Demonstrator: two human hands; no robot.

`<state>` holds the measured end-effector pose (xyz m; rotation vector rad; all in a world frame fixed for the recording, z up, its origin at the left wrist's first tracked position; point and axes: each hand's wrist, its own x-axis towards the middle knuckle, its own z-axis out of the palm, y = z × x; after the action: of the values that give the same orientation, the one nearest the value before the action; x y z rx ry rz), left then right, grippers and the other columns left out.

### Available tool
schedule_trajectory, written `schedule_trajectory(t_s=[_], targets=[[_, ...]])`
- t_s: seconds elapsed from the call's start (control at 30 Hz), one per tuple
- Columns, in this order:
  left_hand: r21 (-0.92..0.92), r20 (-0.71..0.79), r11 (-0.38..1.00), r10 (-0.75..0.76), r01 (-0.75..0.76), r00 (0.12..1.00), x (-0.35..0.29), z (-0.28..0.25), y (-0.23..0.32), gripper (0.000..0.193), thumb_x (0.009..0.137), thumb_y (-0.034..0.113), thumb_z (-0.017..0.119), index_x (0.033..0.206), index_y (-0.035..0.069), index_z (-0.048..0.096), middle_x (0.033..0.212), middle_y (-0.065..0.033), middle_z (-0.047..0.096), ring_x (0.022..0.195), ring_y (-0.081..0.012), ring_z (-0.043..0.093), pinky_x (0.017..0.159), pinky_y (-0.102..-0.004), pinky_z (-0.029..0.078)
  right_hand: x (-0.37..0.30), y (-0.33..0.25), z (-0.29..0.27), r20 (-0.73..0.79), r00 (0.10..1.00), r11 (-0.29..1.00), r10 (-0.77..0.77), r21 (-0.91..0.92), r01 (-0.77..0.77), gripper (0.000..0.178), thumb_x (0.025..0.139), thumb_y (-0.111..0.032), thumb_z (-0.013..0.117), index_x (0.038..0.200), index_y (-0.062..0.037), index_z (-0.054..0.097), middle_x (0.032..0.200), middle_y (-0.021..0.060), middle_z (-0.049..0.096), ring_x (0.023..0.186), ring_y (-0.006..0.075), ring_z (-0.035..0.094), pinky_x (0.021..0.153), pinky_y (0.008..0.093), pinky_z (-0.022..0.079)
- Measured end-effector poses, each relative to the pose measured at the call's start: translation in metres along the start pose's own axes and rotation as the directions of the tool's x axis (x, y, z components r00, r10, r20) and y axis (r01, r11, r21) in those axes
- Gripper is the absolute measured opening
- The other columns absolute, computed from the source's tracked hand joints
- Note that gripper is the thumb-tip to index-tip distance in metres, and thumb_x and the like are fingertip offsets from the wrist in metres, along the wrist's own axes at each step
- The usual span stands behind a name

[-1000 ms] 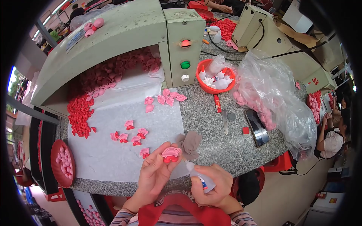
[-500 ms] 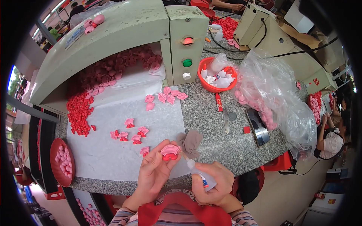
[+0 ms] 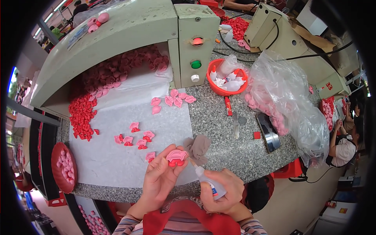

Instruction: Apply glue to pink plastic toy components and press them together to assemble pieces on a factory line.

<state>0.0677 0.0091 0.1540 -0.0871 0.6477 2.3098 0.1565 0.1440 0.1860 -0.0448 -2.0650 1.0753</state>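
My left hand point(image 3: 159, 178) pinches a small pink plastic piece with red feet point(image 3: 176, 157) between thumb and fingers, above the white paper's near edge. Wrapped in my right hand point(image 3: 224, 190) is a glue bottle point(image 3: 213, 187), translucent with a narrow nozzle. Its tip points up and left, close beside the pink piece; whether they touch I cannot tell. Several similar pink-and-red pieces point(image 3: 141, 144) lie on the white paper point(image 3: 105, 164). Behind them are loose pink shells point(image 3: 177, 102). A crumpled grey-brown cloth point(image 3: 198, 149) lies just beyond my hands.
A pale green arched machine point(image 3: 125, 29) stands at the back left, with red parts point(image 3: 81, 117) heaped at its opening. To the right are a red basket of bottles point(image 3: 227, 92), a knife point(image 3: 235, 125), a phone point(image 3: 268, 133) and a plastic bag point(image 3: 286, 86). A red bowl point(image 3: 58, 184) sits left.
Hardly anything differs. The bottle in my right hand has shifted very slightly, and the whole view has moved a little; both hands keep their hold.
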Motion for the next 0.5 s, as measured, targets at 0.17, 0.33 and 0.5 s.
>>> schedule_trajectory(t_s=[0.17,0.33,0.5], targets=[[0.000,0.004,1.000,0.005,-0.005,1.000,-0.0010,-0.0005,0.0004,0.041,0.087,0.015,0.052,0.123,-0.002,0.042,0.123,-0.0164,0.046,0.112,-0.0311,0.049,0.094,-0.0396,0.045,0.0009,-0.0002,0.0012,-0.005,1.000,1.000,-0.003,-0.003,0.003,0.029,0.062,0.001,0.066,0.090,0.0016,0.059,0.070,0.0095,0.063,0.042,0.0165,0.051,0.038,0.0243,0.038],[-0.001,0.002,1.000,0.005,-0.005,1.000,-0.0009,-0.0009,0.0007,0.041,0.087,0.015,0.052,0.123,-0.002,0.042,0.123,-0.0164,0.046,0.112,-0.0311,0.048,0.094,-0.0399,0.044,0.0000,-0.0015,0.0000,0.008,1.000,1.000,0.002,-0.011,-0.002,0.030,0.062,0.000,0.066,0.091,0.0011,0.059,0.070,0.0094,0.063,0.043,0.0166,0.051,0.038,0.0245,0.039],[0.006,-0.007,1.000,0.004,-0.004,1.000,-0.0006,0.0003,-0.0002,0.042,0.087,0.015,0.053,0.123,-0.002,0.042,0.123,-0.0162,0.046,0.112,-0.0307,0.048,0.094,-0.0397,0.044,0.0001,-0.0009,-0.0010,0.012,1.000,1.000,0.002,-0.010,-0.002,0.030,0.062,0.000,0.066,0.091,0.0009,0.059,0.070,0.0092,0.063,0.043,0.0166,0.051,0.039,0.0244,0.039]])
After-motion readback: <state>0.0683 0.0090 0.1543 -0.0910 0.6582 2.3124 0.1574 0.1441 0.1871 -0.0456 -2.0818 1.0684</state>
